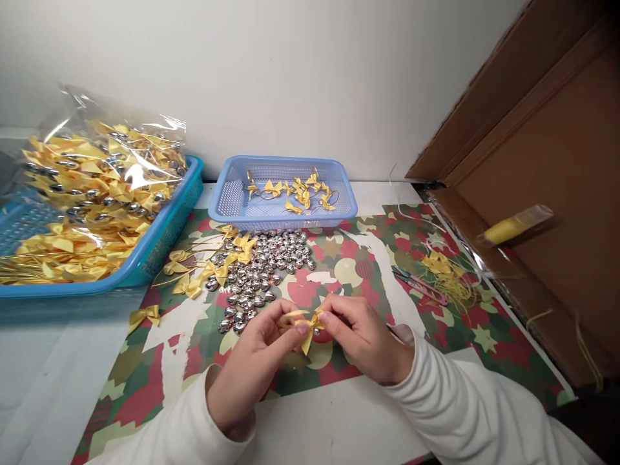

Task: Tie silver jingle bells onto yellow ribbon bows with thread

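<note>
Between my two hands, above the patterned paper, is a yellow ribbon bow [306,336] with a small silver bell [316,332] under it. My left hand [271,342] pinches the bow's left side between thumb and fingers. At its right side my right hand [361,336] grips the bow near the knot, fingers closed. A thin loop of yellow ribbon or wire rises at the bow's top; I cannot tell which. Just beyond my left hand lies a spread of silver bells [252,278]. Several loose yellow bows [217,268] on gold wires rest beside the bells.
A blue basket [283,221] at the back holds finished-looking bows on rings. At left, another blue basket [111,284] carries bows and a filled clear bag [111,168]. Pink-handled snips [426,289] lie near yellow thread scraps [455,284]. Cardboard [542,129] walls the right side.
</note>
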The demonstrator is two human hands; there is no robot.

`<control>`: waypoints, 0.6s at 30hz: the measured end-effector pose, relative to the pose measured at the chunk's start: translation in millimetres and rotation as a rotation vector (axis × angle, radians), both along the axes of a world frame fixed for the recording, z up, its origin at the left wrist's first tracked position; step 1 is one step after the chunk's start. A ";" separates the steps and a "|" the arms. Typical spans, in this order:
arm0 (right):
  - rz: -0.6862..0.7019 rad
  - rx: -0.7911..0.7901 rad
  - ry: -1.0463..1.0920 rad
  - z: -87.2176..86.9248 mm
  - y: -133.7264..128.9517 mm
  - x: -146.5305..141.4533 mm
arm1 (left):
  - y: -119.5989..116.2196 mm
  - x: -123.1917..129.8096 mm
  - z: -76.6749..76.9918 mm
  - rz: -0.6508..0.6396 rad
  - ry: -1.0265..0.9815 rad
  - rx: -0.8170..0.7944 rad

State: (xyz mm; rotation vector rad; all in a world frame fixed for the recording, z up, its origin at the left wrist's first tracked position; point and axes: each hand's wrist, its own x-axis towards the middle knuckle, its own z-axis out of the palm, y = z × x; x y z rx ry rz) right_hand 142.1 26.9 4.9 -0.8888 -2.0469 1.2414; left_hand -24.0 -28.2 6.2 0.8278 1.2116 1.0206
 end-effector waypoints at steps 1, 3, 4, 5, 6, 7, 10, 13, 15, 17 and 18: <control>0.018 0.070 -0.033 0.7 0.8 0.8 | -0.5 -1.2 -0.5 0.016 0.025 0.051; 0.053 0.219 -0.111 1.8 3.5 3.2 | -1.8 -4.1 -1.9 0.001 0.067 0.174; 0.070 0.283 -0.141 2.4 5.3 4.5 | -2.4 -5.5 -2.5 -0.033 0.068 0.220; 0.089 0.333 -0.158 3.0 7.1 5.8 | -2.7 -6.7 -2.8 -0.073 0.040 0.243; 0.115 0.369 -0.162 3.6 8.9 7.0 | -2.6 -7.5 -3.0 -0.111 -0.020 0.233; 0.146 0.396 -0.159 4.4 10.5 8.1 | -2.1 -7.7 -2.9 -0.134 -0.094 0.190; 0.231 0.449 -0.165 6.9 13.4 9.9 | 0.9 -5.4 -1.9 -0.152 -0.238 -0.025; 0.287 0.450 -0.208 8.1 14.2 10.8 | 4.0 -2.1 -1.2 -0.214 -0.230 -0.143; 0.305 0.445 -0.230 8.0 14.2 11.3 | 5.0 -1.5 -1.2 -0.220 -0.250 -0.148; 0.303 0.437 -0.243 7.5 13.8 11.5 | 5.2 -2.0 -1.0 -0.217 -0.264 -0.142; 0.298 0.432 -0.246 7.1 13.4 11.2 | 5.1 -2.5 -0.7 -0.220 -0.262 -0.139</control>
